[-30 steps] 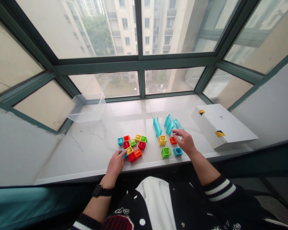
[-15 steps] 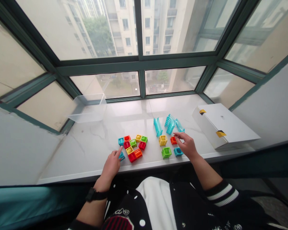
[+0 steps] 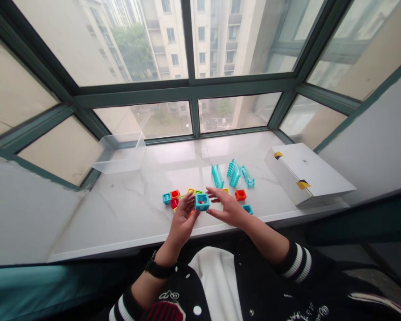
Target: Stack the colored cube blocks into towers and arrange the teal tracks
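Note:
A blue toy block (image 3: 202, 202) with a round opening in its face is raised above the sill, gripped by the fingers of my left hand (image 3: 183, 216). Close on its other side is my right hand (image 3: 230, 207), fingers apart and curved toward the block. Below and behind my left hand lie several coloured blocks, among them a blue block (image 3: 166, 198) and a red-orange block (image 3: 175, 194); my hand covers part of this group. Past my right hand are an orange block (image 3: 240, 195), a partly hidden blue block (image 3: 247, 209) and a yellow block (image 3: 226, 191).
Three clear turquoise track pieces (image 3: 234, 173) lie behind the blocks. A transparent plastic bin (image 3: 120, 156) stands at the back left. On the right is a white box (image 3: 312, 174) with yellow-and-black tabs. The white sill (image 3: 127, 214) ends at a front edge near my body.
My left hand has picked up the blue block from the left and brought it to the middle. My right hand has moved left from the orange block toward it.

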The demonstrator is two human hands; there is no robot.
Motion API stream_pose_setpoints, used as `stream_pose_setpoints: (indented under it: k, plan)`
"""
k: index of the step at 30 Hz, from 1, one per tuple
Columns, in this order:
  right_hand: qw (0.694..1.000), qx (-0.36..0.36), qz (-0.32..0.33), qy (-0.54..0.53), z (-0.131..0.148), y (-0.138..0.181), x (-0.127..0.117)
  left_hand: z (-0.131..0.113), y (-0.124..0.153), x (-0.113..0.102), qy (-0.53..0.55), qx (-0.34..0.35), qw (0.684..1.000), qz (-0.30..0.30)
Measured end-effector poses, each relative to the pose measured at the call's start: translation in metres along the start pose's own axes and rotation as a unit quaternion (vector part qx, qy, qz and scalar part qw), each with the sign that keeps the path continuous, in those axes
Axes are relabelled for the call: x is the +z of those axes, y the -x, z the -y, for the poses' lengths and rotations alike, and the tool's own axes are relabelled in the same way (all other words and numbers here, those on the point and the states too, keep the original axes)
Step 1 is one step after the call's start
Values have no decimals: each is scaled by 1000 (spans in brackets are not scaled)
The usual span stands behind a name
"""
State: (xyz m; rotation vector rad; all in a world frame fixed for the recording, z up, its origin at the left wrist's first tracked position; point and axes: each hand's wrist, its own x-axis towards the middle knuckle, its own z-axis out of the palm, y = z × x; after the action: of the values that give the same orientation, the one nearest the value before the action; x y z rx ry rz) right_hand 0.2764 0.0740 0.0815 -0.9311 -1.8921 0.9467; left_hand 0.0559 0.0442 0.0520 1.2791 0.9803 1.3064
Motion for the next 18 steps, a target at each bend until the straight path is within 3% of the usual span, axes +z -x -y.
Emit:
stream_pose_setpoints:
  k: [4,11,18]
  plan:
    - [999,21,-25,-11,-1,5,-6,2,-5,22,-18,44,999,19]
    - [997,52,-49,-5,-5,23,-33,9,-14,42,-69,69,993,70]
    - [982,117,-149,12,-32,55,-80,6,-17,43,-135,60,985,92]
